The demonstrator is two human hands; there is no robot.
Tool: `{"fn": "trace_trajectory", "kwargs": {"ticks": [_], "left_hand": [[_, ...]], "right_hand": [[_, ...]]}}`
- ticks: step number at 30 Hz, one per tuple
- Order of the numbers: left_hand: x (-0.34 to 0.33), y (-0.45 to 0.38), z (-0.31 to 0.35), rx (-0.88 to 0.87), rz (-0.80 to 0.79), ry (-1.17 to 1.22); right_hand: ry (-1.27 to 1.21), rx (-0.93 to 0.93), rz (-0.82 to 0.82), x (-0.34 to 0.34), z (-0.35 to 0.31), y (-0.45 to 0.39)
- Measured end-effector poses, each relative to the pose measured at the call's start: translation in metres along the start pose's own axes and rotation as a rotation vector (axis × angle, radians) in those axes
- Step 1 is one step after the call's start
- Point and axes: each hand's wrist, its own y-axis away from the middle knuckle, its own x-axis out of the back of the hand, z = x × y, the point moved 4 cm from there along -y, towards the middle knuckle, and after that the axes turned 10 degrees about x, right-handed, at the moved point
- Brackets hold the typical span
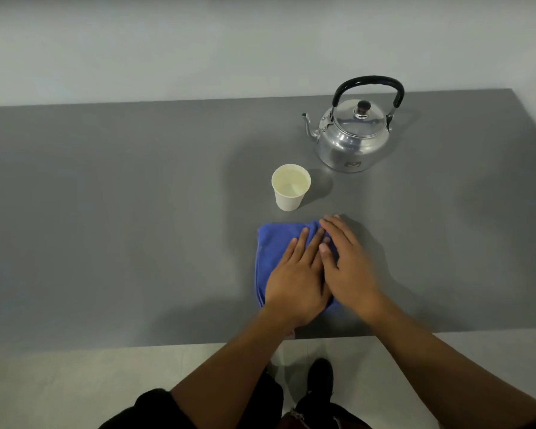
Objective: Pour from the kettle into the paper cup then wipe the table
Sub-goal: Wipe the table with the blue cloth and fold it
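A shiny metal kettle (355,139) with a black handle stands upright at the back right of the grey table (106,212), spout pointing left. A white paper cup (290,187) with clear liquid in it stands in front of the kettle, to its left. A folded blue cloth (276,252) lies flat near the table's front edge, just below the cup. My left hand (296,280) and my right hand (350,267) both rest palm-down on the cloth, fingers extended and side by side, the right partly over the left. The cloth's right part is hidden under them.
The table's front edge runs just below my wrists, with pale floor and my dark shoe (321,379) beneath. A light wall rises behind the table. The table's right end lies beyond the kettle.
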Motion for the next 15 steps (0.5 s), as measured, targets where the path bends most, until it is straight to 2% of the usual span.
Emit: {"fn": "trace_trajectory", "kwargs": {"ticks": [2,4,6,8,10,13,15], "left_hand": [[0.007,-0.006,0.007,-0.06,0.012,0.125],[0.023,-0.004,-0.002,-0.109,0.04,0.379],[0.038,0.004,-0.029,-0.076,0.123,0.521],[0.048,0.017,-0.066,0.038,0.232,0.533],[0.052,0.028,-0.1,0.171,0.273,0.496],[0.05,0.034,-0.125,0.249,0.212,0.345],[0.044,0.032,-0.127,0.246,0.149,0.241]], "right_hand": [[0.004,0.015,0.053,0.005,-0.004,0.004],[-0.026,0.037,0.11,0.008,-0.008,0.006],[-0.04,0.058,0.14,0.006,-0.014,0.008],[-0.012,0.089,0.09,-0.006,-0.026,0.008],[0.093,0.136,-0.037,-0.028,-0.039,0.008],[0.372,0.197,-0.245,-0.059,-0.045,0.011],[0.511,0.261,-0.322,-0.063,-0.038,0.018]]}}
